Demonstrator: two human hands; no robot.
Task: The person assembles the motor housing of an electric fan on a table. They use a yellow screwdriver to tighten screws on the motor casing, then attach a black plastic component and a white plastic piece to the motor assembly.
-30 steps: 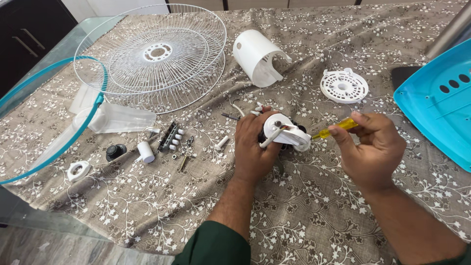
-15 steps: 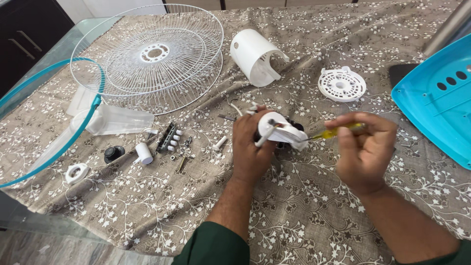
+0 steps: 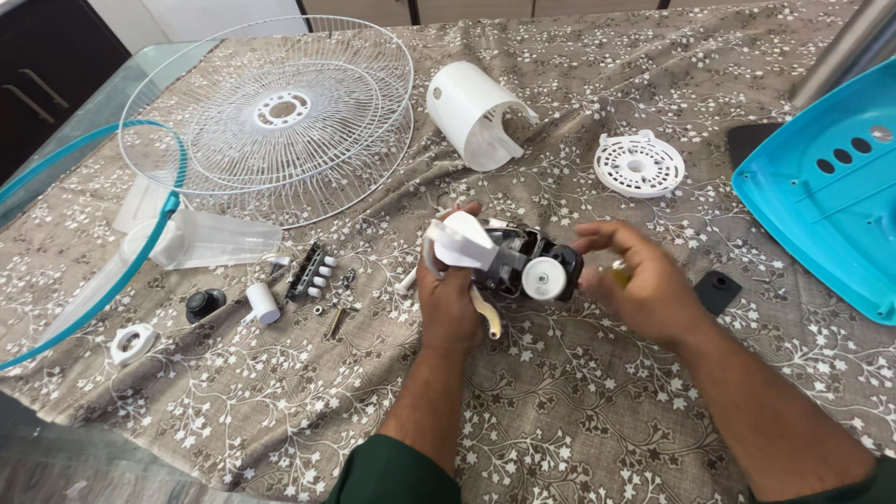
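Observation:
My left hand [image 3: 448, 294] grips a fan motor assembly [image 3: 509, 259], white and black, lifted a little above the patterned cloth near the middle. A white round part [image 3: 544, 277] on it faces me, and a cream cord hangs below my fingers. My right hand [image 3: 639, 280] is right beside the motor's right end, fingers curled. A yellow screwdriver handle [image 3: 621, 272] shows only as a small bit inside that hand.
Two white wire fan grilles [image 3: 271, 117] lie at the back left, a white motor cover [image 3: 471, 112] behind the motor, a round white vented disc [image 3: 639, 163] to the right. A turquoise fan base [image 3: 831, 187] sits at the right edge. Small screws, knobs and a switch block [image 3: 313, 271] lie left.
My left hand has turned the motor so its round white end faces me. My right hand drew the screwdriver away from the motor and folded it into the palm.

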